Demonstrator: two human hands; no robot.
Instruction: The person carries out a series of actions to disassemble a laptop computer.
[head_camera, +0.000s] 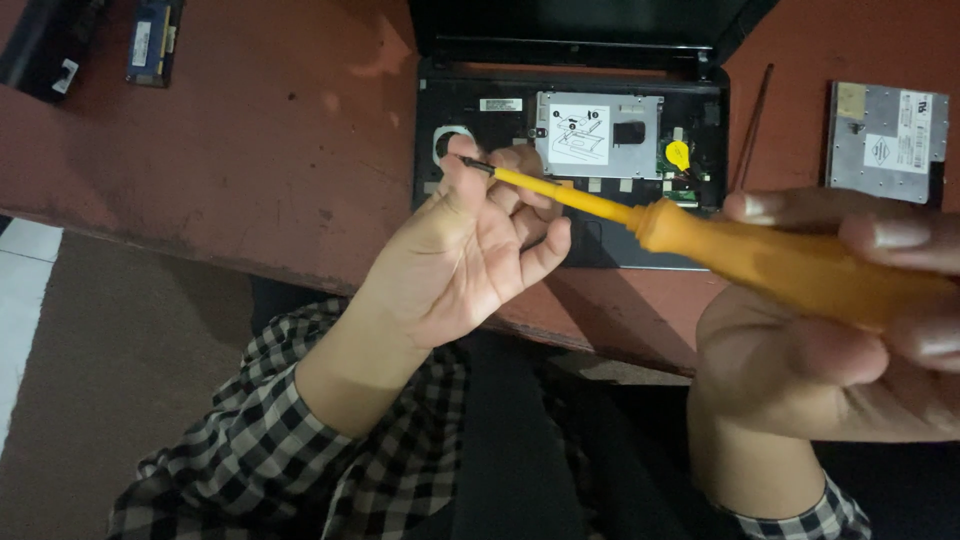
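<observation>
On the table, largest first:
Table (250, 130): reddish-brown, worn top; one, carrying all parts.
Laptop (570, 150): one, black, keyboard cover off, lid up at the far edge; bare metal plate (598, 133) with a white diagram sticker inside, one small yellow round part (678, 154) just right of the plate.
Screwdriver (700, 240): one, held above the laptop's near edge, clear of the table. Long axis runs low-right to upper-left; thick orange handle at right, yellow shaft narrowing to a dark tip (475, 163) that points left and slightly away.
Right hand (840, 330): fingers (890, 235) wrapped around the handle, gripping it.
Left hand (470, 250): palm up, fingers loosely curled; thumb and fingertip meet at the tip. Whether anything small is pinched there, cannot tell.
Drive unit (885, 140): one, silver, flat, white labels, right of the laptop.
Thin rod (752, 125): one, lying between laptop and drive unit.
Dark flat parts, upper-left corner (155, 40): two, side by side.
Sleeves (300, 450): black-and-white check, both wrists.
</observation>
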